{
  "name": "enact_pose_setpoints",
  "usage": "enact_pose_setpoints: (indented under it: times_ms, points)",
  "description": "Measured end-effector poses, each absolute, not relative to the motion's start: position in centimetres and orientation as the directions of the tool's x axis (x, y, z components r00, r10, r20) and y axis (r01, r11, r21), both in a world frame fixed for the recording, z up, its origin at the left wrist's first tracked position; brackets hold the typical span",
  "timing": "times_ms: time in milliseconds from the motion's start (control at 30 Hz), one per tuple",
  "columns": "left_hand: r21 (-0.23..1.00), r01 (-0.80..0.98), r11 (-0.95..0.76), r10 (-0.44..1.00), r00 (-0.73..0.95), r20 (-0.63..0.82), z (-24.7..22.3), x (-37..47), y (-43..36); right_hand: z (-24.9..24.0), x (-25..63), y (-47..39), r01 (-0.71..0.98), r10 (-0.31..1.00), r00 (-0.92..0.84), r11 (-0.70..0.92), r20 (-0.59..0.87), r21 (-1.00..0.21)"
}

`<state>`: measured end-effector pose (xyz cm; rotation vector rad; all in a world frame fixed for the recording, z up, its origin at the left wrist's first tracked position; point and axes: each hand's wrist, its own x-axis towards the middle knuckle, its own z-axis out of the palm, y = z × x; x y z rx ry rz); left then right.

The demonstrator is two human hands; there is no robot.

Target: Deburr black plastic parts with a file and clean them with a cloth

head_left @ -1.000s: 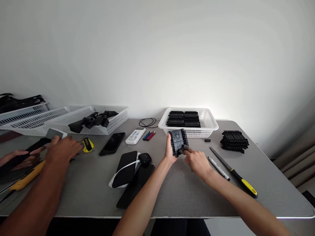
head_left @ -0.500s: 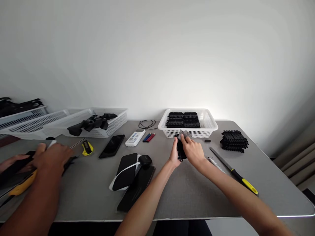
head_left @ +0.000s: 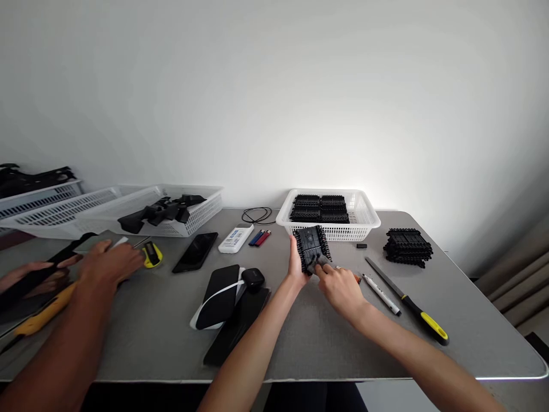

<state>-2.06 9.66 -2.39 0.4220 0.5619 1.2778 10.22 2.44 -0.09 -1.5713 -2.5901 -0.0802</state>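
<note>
My left hand (head_left: 297, 264) grips a flat black plastic part (head_left: 309, 241) with toothed edges by its left side, tilted up above the table. Pressed against the lower right of that part is a crumpled grey cloth (head_left: 318, 264), held under the bent fingers of my right hand (head_left: 340, 289). Just behind the part stands a white basket (head_left: 369, 218) with several similar black parts (head_left: 319, 208) laid in rows. A small orange thing (head_left: 357, 278), mostly hidden, shows beside my right hand.
To the right lie a stack of black toothed parts (head_left: 408, 247), a marker (head_left: 381, 294), its cap (head_left: 361, 246) and a file (head_left: 407, 303). Leftward are phones, a power bank (head_left: 236, 238), lighters (head_left: 259, 238) and a yellow cutter (head_left: 152, 254). A co-worker's hands (head_left: 107, 263) work at far left.
The black part now faces me more fully. My right hand and the cloth have slid from its upper end down to its lower right. The co-worker's near hand has moved right.
</note>
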Motion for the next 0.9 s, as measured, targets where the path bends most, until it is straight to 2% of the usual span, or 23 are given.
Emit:
enact_pose_setpoints:
  times_ms: [100, 200, 267, 300, 367, 467, 533, 900]
  points:
    - [0.601, -0.743, 0.295, 0.955, 0.236, -0.178, -2.8, -1.6, 9.4, 0.9, 11.9, 3.1, 0.888, 0.912, -0.361, 0.4, 0.196, -0.225]
    - [0.588, -0.738, 0.33, 0.942, 0.296, -0.157, -3.3, -1.0, 9.2, 2.0, 13.1, 4.5, 0.81, 0.92, -0.157, 0.328, 0.359, -0.487]
    - [0.585, -0.733, 0.346, 0.933, 0.334, -0.133, -3.6, -0.6, 9.1, 2.4, 13.0, 5.3, 0.759, 0.9, -0.038, 0.309, 0.434, -0.573]
    - [0.587, -0.729, 0.352, 0.93, 0.345, -0.129, -3.7, -0.4, 9.1, 2.5, 12.6, 5.6, 0.758, 0.895, -0.017, 0.302, 0.445, -0.579]
    - [0.596, -0.724, 0.348, 0.932, 0.336, -0.136, -3.8, -0.2, 8.9, 2.6, 11.5, 5.9, 0.806, 0.911, -0.062, 0.286, 0.407, -0.518]
    - [0.603, -0.728, 0.326, 0.943, 0.294, -0.155, -3.9, -0.2, 8.8, 2.6, 9.8, 6.0, 0.896, 0.94, -0.21, 0.294, 0.267, -0.333]
    - [0.601, -0.733, 0.319, 0.947, 0.277, -0.164, -3.8, -0.3, 8.8, 2.6, 9.2, 6.0, 0.911, 0.937, -0.279, 0.327, 0.208, -0.251]
    - [0.57, -0.756, 0.323, 0.945, 0.218, -0.246, -2.7, -1.2, 9.0, 2.0, 9.6, 4.1, 0.876, 0.875, -0.478, 0.481, 0.073, -0.024]
